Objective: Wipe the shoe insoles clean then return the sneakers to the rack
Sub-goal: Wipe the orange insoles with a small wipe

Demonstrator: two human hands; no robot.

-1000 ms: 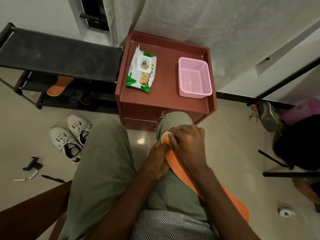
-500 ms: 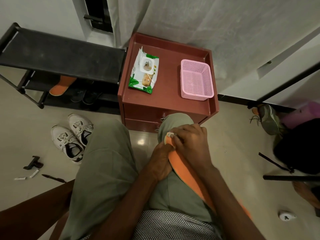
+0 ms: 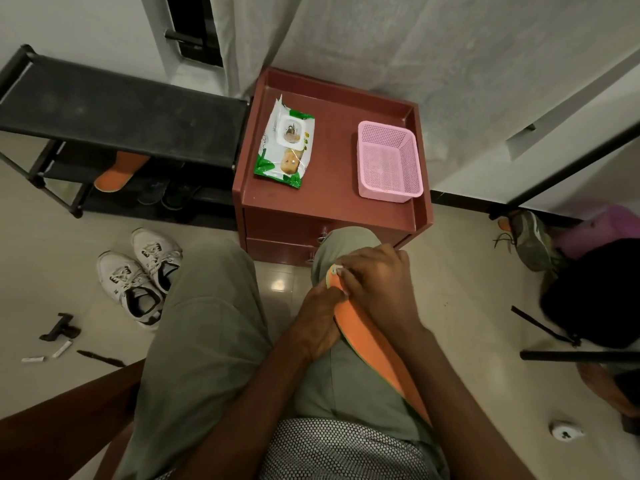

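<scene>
An orange insole (image 3: 375, 344) lies along my right thigh, its toe end at my knee. My left hand (image 3: 320, 322) grips its left edge from below. My right hand (image 3: 375, 285) presses a small white wipe (image 3: 335, 270) onto the insole's toe end, fingers curled over it. A pair of white sneakers (image 3: 138, 275) stands on the floor to the left. A second orange insole (image 3: 117, 171) rests on a lower shelf of the black shoe rack (image 3: 114, 109).
A red-brown cabinet (image 3: 332, 202) stands right in front of my knees, holding a wet-wipe pack (image 3: 285, 143) and a pink basket (image 3: 389, 162). Small dark tools (image 3: 59, 329) lie on the floor at left. Another shoe (image 3: 530, 237) and a black bag (image 3: 595, 292) sit at right.
The view has shifted slightly; both hands stay at the insole's toe end, my right hand rubbing the wipe in small strokes there.
</scene>
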